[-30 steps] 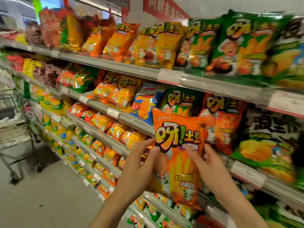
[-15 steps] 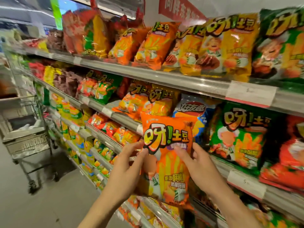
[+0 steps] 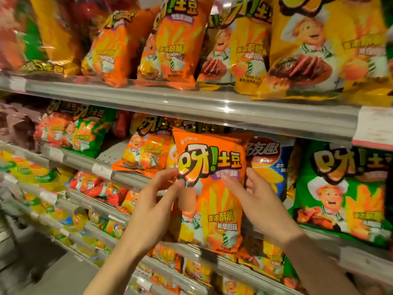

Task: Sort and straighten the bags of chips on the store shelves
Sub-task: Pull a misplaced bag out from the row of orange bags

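Head view, held bag: a puffy orange foil chip bag with yellow lettering (image 3: 212, 188) was upright between both hands, in front of the second shelf.
Head view, left hand: the left hand (image 3: 155, 209) pinched the bag's left edge, thumb on the front and fingers apparently behind it; clamped on the bag.
Head view, right hand: the right hand (image 3: 255, 201) gripped the right edge, thumb across the printed front and fingers curled behind; also clamped on the bag.
Head view, slot: just beyond the left hand's fingertips lay matching orange chip bags leaning back on the shelf (image 3: 144, 154); my guess is that the held bag belonged there.
Head view, neighbours: just behind the right hand's fingers stood a blue glossy chip bag (image 3: 270, 167), and further out to that hand's right a green glossy chip bag (image 3: 344, 192).
Head view, shelf edge: above both hands ran a grey metal shelf rail with a clear plastic price strip (image 3: 191, 105).
Risk, slip: the film looked slick and air-filled, so a light pinch at the edges could probably let it slide out.
Risk, knock: pushing it in might tip the leaning orange bags or drag the blue one off the lip.
Risk, crush: squeezing harder could likely break the chips.
Materials: crinkled, shiny film with crimped seams; pillow shapes; hard smooth rail.
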### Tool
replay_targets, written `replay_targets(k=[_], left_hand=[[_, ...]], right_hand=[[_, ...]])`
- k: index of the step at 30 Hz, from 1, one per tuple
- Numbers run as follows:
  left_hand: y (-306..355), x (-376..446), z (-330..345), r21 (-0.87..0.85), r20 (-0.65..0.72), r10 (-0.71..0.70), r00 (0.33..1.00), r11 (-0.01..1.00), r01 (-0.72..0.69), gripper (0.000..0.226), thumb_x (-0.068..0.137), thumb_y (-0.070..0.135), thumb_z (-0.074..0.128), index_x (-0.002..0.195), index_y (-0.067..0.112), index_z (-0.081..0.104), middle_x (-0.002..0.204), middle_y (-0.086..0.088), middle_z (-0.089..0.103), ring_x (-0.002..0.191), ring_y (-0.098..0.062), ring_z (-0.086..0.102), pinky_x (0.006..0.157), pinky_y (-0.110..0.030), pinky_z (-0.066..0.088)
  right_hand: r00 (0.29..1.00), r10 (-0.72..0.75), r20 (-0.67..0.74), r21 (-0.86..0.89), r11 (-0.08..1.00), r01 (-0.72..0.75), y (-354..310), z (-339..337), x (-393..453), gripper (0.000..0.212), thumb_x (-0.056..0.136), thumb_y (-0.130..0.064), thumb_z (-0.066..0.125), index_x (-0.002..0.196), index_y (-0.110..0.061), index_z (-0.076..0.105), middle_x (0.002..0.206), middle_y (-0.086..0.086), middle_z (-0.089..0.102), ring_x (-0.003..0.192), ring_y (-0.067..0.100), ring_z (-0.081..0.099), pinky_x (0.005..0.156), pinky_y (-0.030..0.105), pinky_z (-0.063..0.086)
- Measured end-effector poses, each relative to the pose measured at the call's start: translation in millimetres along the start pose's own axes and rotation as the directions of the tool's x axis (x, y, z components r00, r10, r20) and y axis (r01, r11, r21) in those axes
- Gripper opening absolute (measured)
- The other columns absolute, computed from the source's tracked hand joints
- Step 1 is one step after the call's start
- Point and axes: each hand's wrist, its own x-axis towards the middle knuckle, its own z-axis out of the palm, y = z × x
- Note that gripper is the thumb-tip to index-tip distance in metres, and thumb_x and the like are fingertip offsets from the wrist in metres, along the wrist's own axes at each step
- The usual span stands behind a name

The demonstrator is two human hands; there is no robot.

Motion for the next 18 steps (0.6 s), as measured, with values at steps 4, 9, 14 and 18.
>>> replay_targets(k=[4,9,14,18], left_hand=[[-11.6,22.9,-6.2,-0.066,0.104,0.021,0.994,0.998,-0.014,0.03,0.084,0.051,0.061,0.11,0.04,0.068,0.113,0.012,0.072,0.11,-0.006,0.064,0.089,-0.027,0.048],[-8.5,42.9,-8.2,-0.126,0.261,0.014,0.965,0.992,0.02,0.017,0.088,0.053,0.068,0.104,0.049,0.066,0.104,0.021,0.072,0.09,0.005,0.066,0.076,-0.025,0.046],[-11.8,50.7,-7.6,-0.083,0.306,0.071,0.949,0.995,-0.047,0.045,0.078,0.058,0.064,0.118,0.039,0.066,0.112,0.02,0.071,0.108,0.008,0.06,0.081,-0.007,0.041],[-12.6,50.9,-9.4,-0.13,0.304,0.115,0.946,0.988,-0.079,0.034,0.082,0.049,0.064,0.115,0.04,0.066,0.106,0.031,0.071,0.105,0.015,0.06,0.076,0.0,0.041]], right_hand=[[0.985,0.036,-0.166,-0.048,0.998,-0.045,3.0,7.5,4.2,0.103,0.061,-0.09,0.066,0.146,-0.034,0.047,0.143,-0.011,0.059,0.134,0.014,0.054,0.112,0.046,0.045],[0.955,0.034,-0.295,-0.05,0.997,-0.051,-5.9,16.9,-6.8,0.1,0.067,-0.079,0.072,0.147,-0.025,0.047,0.142,-0.009,0.061,0.134,0.012,0.055,0.114,0.046,0.043],[0.931,0.028,-0.364,-0.082,0.995,-0.062,-12.0,30.2,-18.0,0.084,0.078,-0.069,0.071,0.146,-0.026,0.047,0.137,-0.014,0.064,0.129,0.007,0.057,0.113,0.043,0.045],[0.913,0.005,-0.408,-0.264,0.957,-0.123,-13.3,39.9,-22.6,0.062,0.083,-0.075,0.059,0.133,-0.038,0.053,0.114,-0.026,0.068,0.108,0.0,0.063,0.101,0.035,0.05]])
